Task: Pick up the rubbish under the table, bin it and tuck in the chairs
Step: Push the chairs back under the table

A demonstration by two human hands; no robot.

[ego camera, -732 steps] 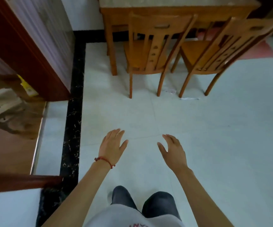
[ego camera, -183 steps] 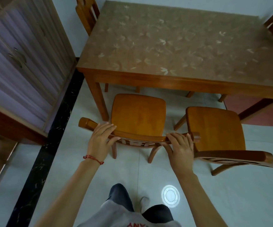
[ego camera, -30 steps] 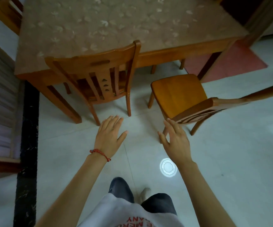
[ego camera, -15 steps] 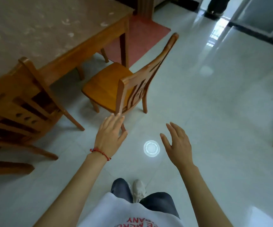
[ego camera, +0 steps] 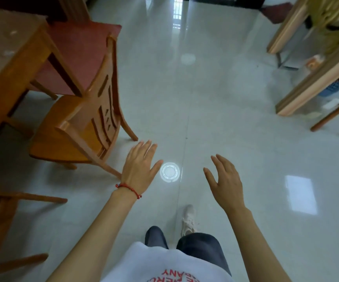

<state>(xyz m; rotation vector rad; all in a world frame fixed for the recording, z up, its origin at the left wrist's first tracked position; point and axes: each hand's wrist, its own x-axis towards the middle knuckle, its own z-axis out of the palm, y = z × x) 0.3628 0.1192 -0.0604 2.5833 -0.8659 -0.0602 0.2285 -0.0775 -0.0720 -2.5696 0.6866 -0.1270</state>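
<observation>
Beside the worktop (ego camera: pixel 7 58), on pale floor (ego camera: pixel 235 129): one chair (ego camera: pixel 79 127) pulled out, seat only partly beneath the edge, back facing the open floor, seat-to-back line angled off the worktop side. Tucking step likely in hand; next move calls for taking the top rail and pushing square. Left hand (ego camera: pixel 138 167) near the chair's rear leg, right hand (ego camera: pixel 225 180) well apart; each grip open, empty. No rubbish visible.

The single head view looks steeply down (from standing height) over the floor (ego camera: pixel 215 110), table (ego camera: pixel 12 49) at left.
</observation>
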